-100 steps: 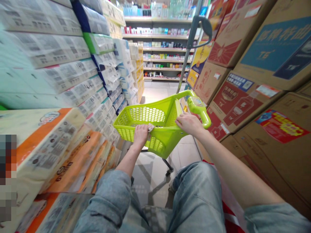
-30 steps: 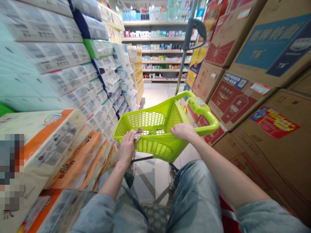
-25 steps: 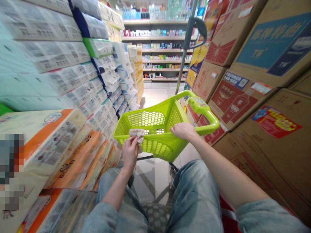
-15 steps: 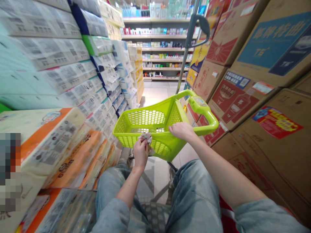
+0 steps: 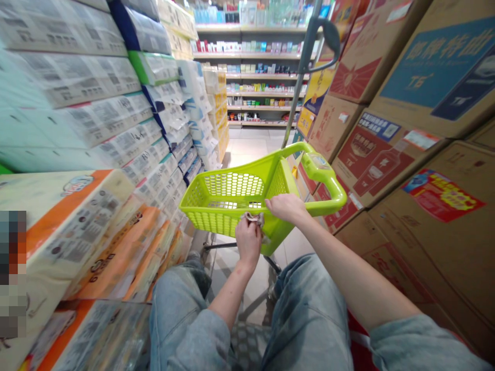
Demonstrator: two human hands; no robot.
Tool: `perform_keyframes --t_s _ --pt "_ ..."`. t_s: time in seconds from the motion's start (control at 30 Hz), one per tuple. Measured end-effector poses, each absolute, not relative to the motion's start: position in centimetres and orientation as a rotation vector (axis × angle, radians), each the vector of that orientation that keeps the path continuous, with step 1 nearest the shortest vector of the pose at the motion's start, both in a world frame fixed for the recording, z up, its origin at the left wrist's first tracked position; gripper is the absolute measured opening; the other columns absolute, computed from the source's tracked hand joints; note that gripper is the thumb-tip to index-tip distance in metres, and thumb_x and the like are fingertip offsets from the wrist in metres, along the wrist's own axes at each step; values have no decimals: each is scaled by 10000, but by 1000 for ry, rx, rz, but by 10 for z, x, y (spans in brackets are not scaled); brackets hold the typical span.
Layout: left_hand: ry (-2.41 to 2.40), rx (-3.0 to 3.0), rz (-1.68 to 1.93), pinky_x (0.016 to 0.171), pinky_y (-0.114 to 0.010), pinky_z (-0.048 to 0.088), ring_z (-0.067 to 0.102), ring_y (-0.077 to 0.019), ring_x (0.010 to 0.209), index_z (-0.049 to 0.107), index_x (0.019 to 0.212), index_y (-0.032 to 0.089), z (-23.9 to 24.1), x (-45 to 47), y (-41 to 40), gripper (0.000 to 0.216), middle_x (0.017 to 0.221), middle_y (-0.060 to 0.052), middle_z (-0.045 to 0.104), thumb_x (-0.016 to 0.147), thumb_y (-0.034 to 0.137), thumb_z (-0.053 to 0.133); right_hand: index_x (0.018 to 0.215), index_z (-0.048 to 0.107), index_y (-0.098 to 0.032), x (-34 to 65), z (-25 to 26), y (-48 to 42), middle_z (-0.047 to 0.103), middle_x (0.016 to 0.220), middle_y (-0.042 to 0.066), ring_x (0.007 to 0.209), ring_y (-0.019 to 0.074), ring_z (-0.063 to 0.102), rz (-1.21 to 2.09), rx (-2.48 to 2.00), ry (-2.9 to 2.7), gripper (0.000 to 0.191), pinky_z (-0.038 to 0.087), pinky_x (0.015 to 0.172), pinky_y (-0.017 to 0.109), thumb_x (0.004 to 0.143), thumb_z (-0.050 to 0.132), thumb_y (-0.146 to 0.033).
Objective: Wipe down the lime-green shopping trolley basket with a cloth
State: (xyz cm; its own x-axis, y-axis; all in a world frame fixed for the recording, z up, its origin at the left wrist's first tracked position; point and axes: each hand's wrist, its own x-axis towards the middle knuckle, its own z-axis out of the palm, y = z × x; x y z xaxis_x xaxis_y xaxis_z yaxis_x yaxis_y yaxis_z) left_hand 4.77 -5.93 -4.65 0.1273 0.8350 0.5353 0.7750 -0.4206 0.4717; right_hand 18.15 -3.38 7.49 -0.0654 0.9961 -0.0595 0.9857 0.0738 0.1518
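A lime green plastic shopping cart [image 5: 216, 203] stands in the aisle in front of my knees, its basket empty. My left hand [image 5: 248, 241] is closed on a crumpled whitish cloth [image 5: 253, 218] and presses it against the near rim of the basket. Just right of it, my right hand [image 5: 285, 207] grips the near right corner of the rim, below the cart's green handle [image 5: 324, 175]. A grey pole with a dark grip [image 5: 309, 56] rises behind the cart.
Stacked packs of tissue paper [image 5: 96, 123] wall the aisle on the left. Cardboard cartons [image 5: 406, 113] are piled high on the right. Shelves of small goods [image 5: 255, 77] close the far end. Pale floor tiles [image 5: 247, 147] run between them.
My left hand has slid the cloth along the near rim from the left corner rightward, ending beside my right hand. The right hand has kept its grip on the rim.
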Motion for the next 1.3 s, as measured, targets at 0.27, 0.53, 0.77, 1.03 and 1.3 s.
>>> perform_keyframes --t_s 0.27,0.53,0.77,1.03,1.3 --pt "1375 2561 805 796 -374 431 555 -238 907 670 824 172 -56 78 -74 142 959 -101 623 812 150 530 979 710 -142 182 74 -34 712 984 163 945 266 672 120 2065 2172 561 489 813 373 955 204 -382" --pt "1263 2344 1014 747 -307 450 563 -183 811 616 798 167 -62 51 -76 184 853 -67 614 826 89 452 940 721 -134 180 74 -37 717 945 163 907 258 681 116 2080 2210 562 491 793 354 953 217 -381" --pt "1289 2096 1534 870 -314 456 554 -177 955 581 1017 185 -22 16 -71 196 994 -79 593 902 186 423 919 722 -125 179 74 -38 719 942 168 912 247 680 95 2074 2213 559 489 797 335 955 220 -366" --pt "1421 2158 1672 949 -362 440 530 -202 1091 579 1060 171 -5 -4 -35 234 1123 -115 579 914 220 403 942 723 -135 178 77 -40 715 971 165 937 238 675 67 2082 2170 578 481 821 328 959 202 -385" --pt "1278 2645 1079 1069 -477 338 403 -283 1286 480 1281 121 -30 0 -20 453 1326 -179 505 868 305 500 912 721 -101 180 71 -39 717 934 179 916 238 680 143 2083 2225 556 485 805 319 952 232 -361"
